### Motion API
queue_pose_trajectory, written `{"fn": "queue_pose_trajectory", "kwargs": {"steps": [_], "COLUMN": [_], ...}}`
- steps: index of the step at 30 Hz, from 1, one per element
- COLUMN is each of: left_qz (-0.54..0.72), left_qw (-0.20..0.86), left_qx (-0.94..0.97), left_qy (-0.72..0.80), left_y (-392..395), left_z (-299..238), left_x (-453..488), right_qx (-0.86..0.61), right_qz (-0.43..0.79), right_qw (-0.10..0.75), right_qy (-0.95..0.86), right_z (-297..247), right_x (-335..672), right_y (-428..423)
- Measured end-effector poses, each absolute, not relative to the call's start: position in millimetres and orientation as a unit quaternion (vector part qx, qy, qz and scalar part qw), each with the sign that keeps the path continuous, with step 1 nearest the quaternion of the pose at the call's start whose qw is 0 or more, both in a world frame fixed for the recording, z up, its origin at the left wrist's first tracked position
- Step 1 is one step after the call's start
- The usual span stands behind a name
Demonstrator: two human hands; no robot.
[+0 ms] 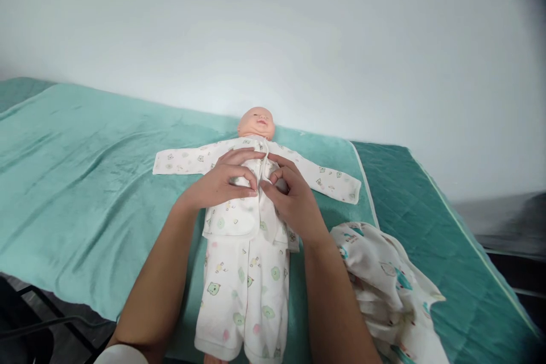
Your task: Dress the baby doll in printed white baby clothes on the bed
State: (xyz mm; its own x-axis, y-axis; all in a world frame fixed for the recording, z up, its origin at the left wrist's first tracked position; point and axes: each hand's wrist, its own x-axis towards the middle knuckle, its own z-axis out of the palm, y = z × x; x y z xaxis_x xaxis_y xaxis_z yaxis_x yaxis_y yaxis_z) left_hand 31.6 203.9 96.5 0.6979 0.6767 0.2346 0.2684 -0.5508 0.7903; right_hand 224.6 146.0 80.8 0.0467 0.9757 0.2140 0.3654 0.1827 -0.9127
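Note:
A baby doll (257,123) lies on its back, its head toward the wall. It wears a white printed baby jacket (232,224) with both sleeves spread out sideways, and matching trousers (264,296). Over the chest, my left hand (230,177) pinches the jacket's front edge between thumb and index finger. Facing it, my right hand (293,193) pinches the same front opening from the other side. Both hands' other fingers rest on the upper chest. Any fastener between the fingertips is hidden. The doll's feet are mostly out of the frame.
A light green blanket (106,182) covers the bed under the doll. Darker green quilted bedding (426,239) shows at the right. A crumpled white printed cloth (384,278) lies beside my right forearm. Behind the bed stands a pale wall (273,28). A dark cable (55,324) runs at lower left.

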Motion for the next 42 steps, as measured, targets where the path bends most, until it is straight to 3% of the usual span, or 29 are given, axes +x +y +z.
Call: {"fn": "queue_pose_trajectory", "kwargs": {"steps": [3,5,8,11,14,19,22,29,34,39,42], "left_qz": [0.339,0.455,0.655,0.714,0.667,0.427,0.365,0.304,0.294,0.269,0.271], "left_qw": [0.459,0.484,0.433,0.351,0.291,0.177,0.151,0.062,0.012,0.051,0.053], "left_qx": [0.77,0.676,0.472,0.344,0.439,0.722,0.749,0.743,0.67,0.671,0.676], "left_qy": [0.287,0.319,0.401,0.499,0.527,0.516,0.532,0.593,0.681,0.689,0.683], "left_y": [208,216,232,245,245,243,251,261,270,274,270], "left_z": [92,85,71,59,54,54,52,48,48,49,49], "left_x": [27,19,4,-3,6,25,23,12,2,-3,-5], "right_qx": [-0.537,-0.555,-0.613,-0.64,-0.622,-0.601,-0.614,-0.672,-0.727,-0.639,-0.568], "right_qz": [0.338,0.327,0.231,0.109,0.047,0.176,0.125,0.033,0.029,0.002,0.065], "right_qw": [0.552,0.634,0.714,0.712,0.651,0.541,0.517,0.352,0.371,0.43,0.452], "right_qy": [-0.541,-0.428,-0.246,-0.267,-0.433,-0.562,-0.583,-0.65,-0.577,-0.638,-0.685], "right_z": [70,60,48,43,43,32,22,28,18,32,62], "right_x": [226,237,262,272,259,242,249,290,324,298,260], "right_y": [153,162,175,178,172,172,188,220,230,213,204]}}
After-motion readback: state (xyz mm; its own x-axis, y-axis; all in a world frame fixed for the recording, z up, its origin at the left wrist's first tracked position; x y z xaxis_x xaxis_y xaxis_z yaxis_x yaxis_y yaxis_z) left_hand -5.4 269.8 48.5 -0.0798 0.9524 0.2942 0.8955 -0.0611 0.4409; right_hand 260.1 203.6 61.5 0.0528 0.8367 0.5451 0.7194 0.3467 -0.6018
